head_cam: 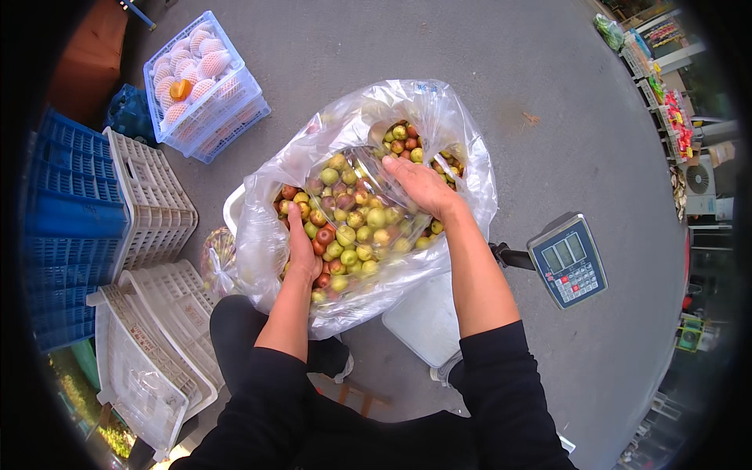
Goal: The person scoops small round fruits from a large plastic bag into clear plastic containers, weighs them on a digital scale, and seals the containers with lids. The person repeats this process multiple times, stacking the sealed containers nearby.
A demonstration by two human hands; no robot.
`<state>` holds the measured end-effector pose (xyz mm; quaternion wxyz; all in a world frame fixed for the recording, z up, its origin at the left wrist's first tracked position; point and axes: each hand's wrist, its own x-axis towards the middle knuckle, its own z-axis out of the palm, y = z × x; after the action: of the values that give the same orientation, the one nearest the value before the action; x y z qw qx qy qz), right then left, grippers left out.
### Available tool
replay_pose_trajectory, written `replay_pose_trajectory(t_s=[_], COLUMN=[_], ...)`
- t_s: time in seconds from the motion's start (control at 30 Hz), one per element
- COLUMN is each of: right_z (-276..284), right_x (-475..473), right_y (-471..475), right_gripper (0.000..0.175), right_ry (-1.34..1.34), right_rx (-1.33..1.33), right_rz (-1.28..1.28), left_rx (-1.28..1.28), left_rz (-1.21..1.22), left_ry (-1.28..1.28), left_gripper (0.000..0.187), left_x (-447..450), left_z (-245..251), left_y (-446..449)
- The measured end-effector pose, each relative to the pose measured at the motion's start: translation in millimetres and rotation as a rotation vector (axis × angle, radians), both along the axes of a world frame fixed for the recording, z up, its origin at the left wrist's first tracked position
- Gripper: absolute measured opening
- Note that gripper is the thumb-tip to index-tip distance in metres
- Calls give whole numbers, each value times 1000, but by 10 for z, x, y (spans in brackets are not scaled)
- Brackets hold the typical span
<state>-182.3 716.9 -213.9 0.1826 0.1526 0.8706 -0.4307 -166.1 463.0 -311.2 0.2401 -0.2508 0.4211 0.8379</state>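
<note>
A large clear plastic bag (376, 97), its mouth spread wide, holds many green and reddish-brown jujubes (346, 235). My left hand (304, 249) reaches into the bag's left side, its thumb up and its palm against the fruit; the other fingers are hidden among the jujubes. A smaller clear plastic bag (367, 170), with jujubes showing through it, lies over the middle of the fruit. On that film rests my right hand (420, 185), fingers pointing up and left; whether it grips the film is unclear. Part of a white container (234, 205) shows behind the large bag.
An electronic scale's display (567, 261) stands at the right, its metal platform (426, 317) below the bag. Blue crates (205, 117) of foam-netted fruit sit at the upper left. White crates (158, 200), blue crates (73, 200) and a tied bag of fruit (220, 261) line the left side.
</note>
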Motion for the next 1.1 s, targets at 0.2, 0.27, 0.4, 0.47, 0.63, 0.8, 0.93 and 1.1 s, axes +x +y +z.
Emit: replay_pose_trajectory(t_s=[0.2,0.27,0.4,0.47,0.63,0.8,0.93,1.1], right_z=[-148,-91,-59,-118,-119,51,54,-14], right_x=[34,-20,-13,-14,38,91,167,227], right_y=[-6,43,-40,7,-41,-100,-40,22], right_gripper=[81,78,70,72,78,73,71,76], right_ry=[-60,-100,-177,-162,-155,-253,-267,-293], right_rx=[43,-10,-234,-291,-339,-512,-613,-920], right_rz=[-73,-41,-31,-60,-23,-183,-333,-388], left_rx=[2,101,179,177,180,141,119,114], left_rz=[-9,60,-11,-25,22,66,107,103], left_ry=[-57,-9,-27,-55,38,-24,-14,-11], left_gripper=[82,80,85,84,81,81,67,67], left_x=[-131,-50,-82,-119,106,-42,-48,-162], left_z=[144,209,-74,-82,211,82,323,480], left_y=[64,225,125,163,345,456,557,604])
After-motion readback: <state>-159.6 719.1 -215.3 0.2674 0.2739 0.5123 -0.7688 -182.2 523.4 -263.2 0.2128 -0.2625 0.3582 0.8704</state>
